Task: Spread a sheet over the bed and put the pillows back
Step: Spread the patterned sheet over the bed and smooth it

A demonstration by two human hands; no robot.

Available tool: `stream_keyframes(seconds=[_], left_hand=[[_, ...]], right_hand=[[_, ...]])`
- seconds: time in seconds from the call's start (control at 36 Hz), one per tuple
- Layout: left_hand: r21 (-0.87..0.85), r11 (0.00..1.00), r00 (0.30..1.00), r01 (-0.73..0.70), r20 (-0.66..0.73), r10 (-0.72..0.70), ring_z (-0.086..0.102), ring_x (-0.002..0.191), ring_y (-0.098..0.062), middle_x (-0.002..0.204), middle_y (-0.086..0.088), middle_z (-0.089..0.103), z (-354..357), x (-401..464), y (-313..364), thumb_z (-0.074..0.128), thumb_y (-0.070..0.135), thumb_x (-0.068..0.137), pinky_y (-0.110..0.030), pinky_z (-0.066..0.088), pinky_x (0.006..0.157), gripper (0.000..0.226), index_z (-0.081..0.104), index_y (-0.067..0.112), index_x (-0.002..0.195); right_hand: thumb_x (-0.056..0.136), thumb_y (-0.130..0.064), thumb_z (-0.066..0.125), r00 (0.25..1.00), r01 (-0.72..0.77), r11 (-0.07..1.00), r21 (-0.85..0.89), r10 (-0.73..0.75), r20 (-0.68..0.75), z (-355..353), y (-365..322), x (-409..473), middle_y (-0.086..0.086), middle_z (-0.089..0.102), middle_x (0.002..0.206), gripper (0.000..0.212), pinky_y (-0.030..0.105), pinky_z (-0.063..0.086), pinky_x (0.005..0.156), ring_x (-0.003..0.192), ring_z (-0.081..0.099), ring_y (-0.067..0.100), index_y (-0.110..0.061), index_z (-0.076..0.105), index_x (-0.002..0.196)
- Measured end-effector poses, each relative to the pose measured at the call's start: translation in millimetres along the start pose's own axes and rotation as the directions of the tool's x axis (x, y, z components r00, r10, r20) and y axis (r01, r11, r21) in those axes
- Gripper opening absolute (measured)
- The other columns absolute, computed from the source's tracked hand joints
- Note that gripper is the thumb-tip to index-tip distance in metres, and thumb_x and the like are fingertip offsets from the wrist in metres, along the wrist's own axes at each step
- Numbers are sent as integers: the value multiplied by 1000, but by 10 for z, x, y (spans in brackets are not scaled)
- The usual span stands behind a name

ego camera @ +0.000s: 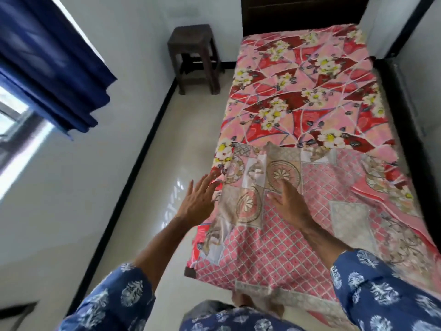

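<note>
**Inspector:** Two hands over the near end of the bed, neither gripping. The right hand (290, 206) lies flat on the pink patterned sheet (269, 249), palm down, fingers spread. The left hand (199, 199) is open too, fingers fanned, at the sheet's left border — I cannot tell whether the fingertips touch the cloth or hover just beside it.

**Assistant:** And the sheet itself?

**Inspector:** Only partly laid. It covers the near stretch of the bed under and around the right palm; beyond the fingertips its bunched edge stops, and the red floral cover (307, 91) is bare from there to the headboard (298, 13). By my judgement the spreading is well short of done. No pillows are in view.

**Assistant:** Risks from here?

**Inspector:** Three, as I read it. With nothing pinched, a push forward would likely ruffle the cloth ahead of the palm rather than carry it. The left border hangs off the bed side by the open left hand — a sideways sweep could drag more cloth toward the floor (191, 139). And the sheet sits askew to the bed, so smoothing now would set the skew in.

**Assistant:** Arm pose?

**Inspector:** Both forearms extended forward and down, blue printed sleeves (372, 290) at mid-forearm, left arm outboard of the mattress edge.
</note>
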State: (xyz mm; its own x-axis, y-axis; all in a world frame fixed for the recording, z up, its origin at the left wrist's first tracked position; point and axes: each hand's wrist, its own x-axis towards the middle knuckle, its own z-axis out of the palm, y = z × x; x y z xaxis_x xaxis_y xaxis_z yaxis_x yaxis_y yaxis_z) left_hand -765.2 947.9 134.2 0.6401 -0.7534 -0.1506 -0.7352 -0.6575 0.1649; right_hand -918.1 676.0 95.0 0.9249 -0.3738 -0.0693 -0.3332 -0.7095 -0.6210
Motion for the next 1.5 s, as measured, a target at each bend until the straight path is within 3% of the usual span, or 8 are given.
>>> stream_keyframes(seconds=[0.19, 0.42, 0.75, 0.94, 1.06, 1.14, 1.31, 1.5], left_hand=[[31, 999, 999, 11, 43, -12, 7, 156, -26, 170, -3, 2, -360, 28, -266, 60, 23, 97, -61, 1, 122, 67, 29, 23, 156], [-24, 991, 986, -130, 98, 132, 14, 155, -28, 169, -6, 12, -312, 492, -728, 46, 50, 93, -66, 8, 121, 73, 27, 21, 157], [-186, 891, 886, -415, 143, 442, 14, 154, -31, 168, -8, 13, 42, 1125, -2283, 60, 21, 98, -68, 11, 120, 71, 23, 21, 157], [-155, 843, 820, -515, 200, 537, 17, 153, -34, 167, -12, 17, -224, 1427, -2739, 58, 22, 98, -67, 12, 120, 65, 28, 14, 155], [-106, 813, 790, -572, 195, 581, 20, 153, -33, 166, -11, 21, -311, 1667, -2845, 60, 16, 96, -67, 15, 119, 63, 35, 13, 153], [2, 755, 737, -656, 220, 639, 32, 148, -35, 163, -13, 29, -292, 1844, -2879, 65, 16, 91, -66, 25, 115, 64, 41, 12, 150], [114, 586, 586, -802, 338, 737, 18, 154, -31, 168, -7, 16, -199, 2162, -2720, 58, 28, 97, -60, 17, 120, 75, 20, 18, 160], [217, 319, 382, -923, 406, 830, 31, 150, -33, 164, -11, 30, 109, 2720, -2459, 70, 42, 87, -63, 26, 116, 85, 31, 17, 157]], right_hand=[[99, -27, 64, 1000, 2, 996, 88, -1, -13, 142, -291, 79, 19, 58, 135, 54, 32, 46, 91, 120, 57, 34, -2, 47, 143], [101, -35, 57, 993, -119, 989, 89, 121, -14, 516, -494, 305, 15, 53, 143, 55, 39, 47, 102, 127, 53, 32, -7, 41, 147], [104, -35, 52, 873, -481, 873, 77, 485, -56, 1610, -1590, 729, 11, 41, 156, 57, 43, 38, 115, 140, 44, 29, -12, 34, 153], [104, -32, 55, 850, -509, 860, 33, 509, -133, 1729, -2228, 996, 16, 45, 152, 59, 38, 37, 110, 136, 46, 32, -8, 34, 153], [102, -34, 57, 822, -556, 831, 7, 551, -143, 1822, -2246, 1087, 16, 52, 144, 61, 44, 47, 104, 128, 54, 33, -9, 34, 152], [101, -30, 59, 767, -615, 785, 74, 618, -176, 1925, -2202, 1088, 17, 50, 146, 60, 41, 43, 107, 131, 52, 33, -6, 37, 151], [100, -29, 59, 699, -687, 719, 105, 693, -176, 2221, -2109, 1080, 19, 48, 149, 61, 43, 44, 109, 134, 50, 34, -4, 36, 151], [96, -37, 62, 625, -764, 642, 60, 760, -179, 2591, -1747, 1277, 14, 43, 151, 68, 47, 43, 111, 137, 45, 33, -11, 32, 151]])
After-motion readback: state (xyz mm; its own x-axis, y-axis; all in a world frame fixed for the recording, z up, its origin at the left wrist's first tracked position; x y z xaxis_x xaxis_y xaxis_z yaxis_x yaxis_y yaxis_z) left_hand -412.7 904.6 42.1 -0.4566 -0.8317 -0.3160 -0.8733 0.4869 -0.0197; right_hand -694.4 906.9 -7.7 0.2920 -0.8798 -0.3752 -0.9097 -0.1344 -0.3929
